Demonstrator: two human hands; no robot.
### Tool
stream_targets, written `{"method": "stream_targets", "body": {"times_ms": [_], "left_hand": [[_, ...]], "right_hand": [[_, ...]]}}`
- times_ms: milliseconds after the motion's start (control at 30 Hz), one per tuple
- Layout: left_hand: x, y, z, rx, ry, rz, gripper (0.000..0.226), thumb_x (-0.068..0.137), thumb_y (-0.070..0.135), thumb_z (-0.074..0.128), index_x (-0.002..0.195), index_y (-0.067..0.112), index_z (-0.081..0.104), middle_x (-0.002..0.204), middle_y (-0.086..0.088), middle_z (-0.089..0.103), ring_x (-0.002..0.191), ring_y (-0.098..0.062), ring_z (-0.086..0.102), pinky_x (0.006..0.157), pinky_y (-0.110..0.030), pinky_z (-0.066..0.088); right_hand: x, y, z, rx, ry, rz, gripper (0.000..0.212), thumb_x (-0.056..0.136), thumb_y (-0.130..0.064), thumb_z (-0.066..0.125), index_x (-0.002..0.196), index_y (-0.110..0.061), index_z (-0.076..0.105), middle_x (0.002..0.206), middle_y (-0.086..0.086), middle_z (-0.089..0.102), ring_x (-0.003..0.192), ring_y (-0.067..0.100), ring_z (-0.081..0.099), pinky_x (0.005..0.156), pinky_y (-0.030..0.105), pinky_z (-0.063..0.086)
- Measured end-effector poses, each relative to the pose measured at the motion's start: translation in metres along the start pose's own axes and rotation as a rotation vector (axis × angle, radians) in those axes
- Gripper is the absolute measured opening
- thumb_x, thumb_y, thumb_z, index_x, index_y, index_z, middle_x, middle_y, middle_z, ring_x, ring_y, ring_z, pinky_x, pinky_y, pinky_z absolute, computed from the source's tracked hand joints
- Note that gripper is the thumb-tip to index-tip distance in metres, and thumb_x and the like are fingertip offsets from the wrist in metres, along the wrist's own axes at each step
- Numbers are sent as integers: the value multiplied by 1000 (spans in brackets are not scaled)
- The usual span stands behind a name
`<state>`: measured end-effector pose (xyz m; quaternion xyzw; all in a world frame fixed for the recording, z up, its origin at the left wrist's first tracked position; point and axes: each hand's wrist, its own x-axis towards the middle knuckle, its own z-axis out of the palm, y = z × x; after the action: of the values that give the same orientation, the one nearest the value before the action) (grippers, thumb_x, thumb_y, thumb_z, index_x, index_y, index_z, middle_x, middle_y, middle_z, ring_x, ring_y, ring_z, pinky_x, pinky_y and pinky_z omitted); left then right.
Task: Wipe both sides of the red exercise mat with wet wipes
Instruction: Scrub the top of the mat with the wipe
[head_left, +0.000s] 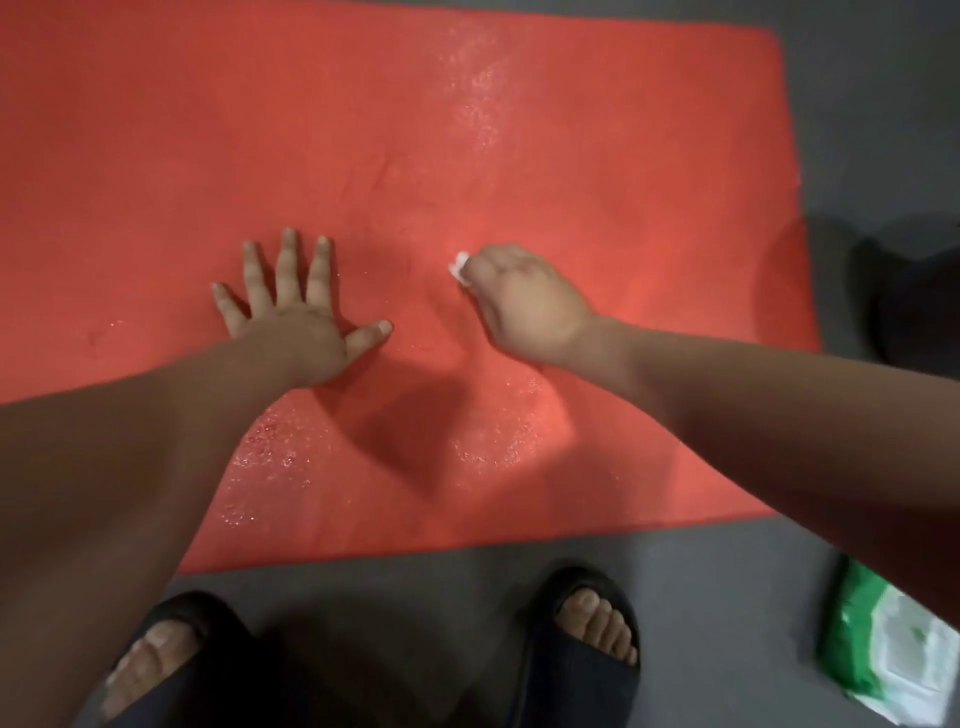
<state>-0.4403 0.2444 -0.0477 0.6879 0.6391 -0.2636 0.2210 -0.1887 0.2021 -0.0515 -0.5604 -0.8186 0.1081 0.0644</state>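
The red exercise mat (597, 156) lies flat on the grey floor and fills most of the view. Wet glistening patches show on it near the top middle and in front of my arms. My left hand (296, 312) presses flat on the mat with its fingers spread. My right hand (519, 296) is curled round a small white wet wipe (460, 266), which sticks out past the knuckles and touches the mat.
A green and white wet-wipe pack (893, 639) lies on the grey floor (857, 130) at the bottom right. My two feet in black slides (576, 649) stand just off the mat's near edge. A dark object (919, 291) sits beyond the mat's right edge.
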Motion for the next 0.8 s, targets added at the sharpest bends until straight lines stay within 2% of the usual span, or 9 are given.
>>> {"method": "stream_targets", "body": {"times_ms": [100,167,267,333,400,533,600,700,800], "left_hand": [[0,0,-3,7,-33,1,113,77,96,26,152,38,-34,158,7,-46,148,-34,-37,120,-68,-9],[1,0,-4,9,-46,7,113,77,96,26,152,37,-35,157,6,-47,148,-34,-38,119,-68,-10],[1,0,-7,12,-72,19,113,77,96,24,151,36,-37,156,5,-49,146,-35,-41,118,-69,-11],[1,0,-9,12,-95,21,113,77,96,24,150,36,-38,155,5,-51,145,-36,-42,118,-70,-11],[2,-1,-10,10,-111,21,114,76,97,23,149,36,-40,154,5,-52,144,-36,-43,118,-70,-10],[4,-2,-10,15,-123,30,114,76,97,22,147,36,-42,152,3,-53,143,-37,-44,117,-72,-11],[4,-2,-10,13,-125,31,114,76,97,23,147,35,-42,152,4,-53,143,-37,-44,116,-72,-11],[5,-2,-11,9,-131,30,114,76,96,25,148,36,-41,152,4,-53,143,-38,-44,116,-72,-11],[5,-2,-12,5,-128,30,115,76,97,26,148,36,-41,152,4,-53,143,-37,-44,116,-71,-12]], "right_hand": [[21,29,-12,-184,-72,-238,25,102,-29,43,113,-14,60,102,11,62,93,33,58,82,43,47],[43,56,-16,-229,23,-50,25,103,-33,42,108,-14,59,102,14,64,94,37,59,81,45,45],[72,70,-20,-207,145,417,28,101,-29,37,109,-12,58,110,16,63,102,41,57,85,47,44],[85,52,-15,-147,135,477,32,98,-25,32,111,-11,57,111,17,62,104,41,57,87,47,44],[85,25,-4,-44,101,263,34,95,-22,31,109,-10,59,104,17,64,96,41,59,84,47,47],[62,7,3,-17,-75,-321,21,94,-16,53,113,-15,59,101,7,62,89,32,57,81,41,48],[72,22,-5,-96,-84,-403,17,96,-21,52,110,-15,60,99,7,63,89,31,57,80,40,46],[102,47,-9,-149,80,-62,27,102,-31,40,104,-11,58,101,15,63,93,38,58,81,45,44],[121,37,-4,-97,151,280,26,97,-23,38,109,-11,59,108,16,63,100,41,56,84,47,42]]}}
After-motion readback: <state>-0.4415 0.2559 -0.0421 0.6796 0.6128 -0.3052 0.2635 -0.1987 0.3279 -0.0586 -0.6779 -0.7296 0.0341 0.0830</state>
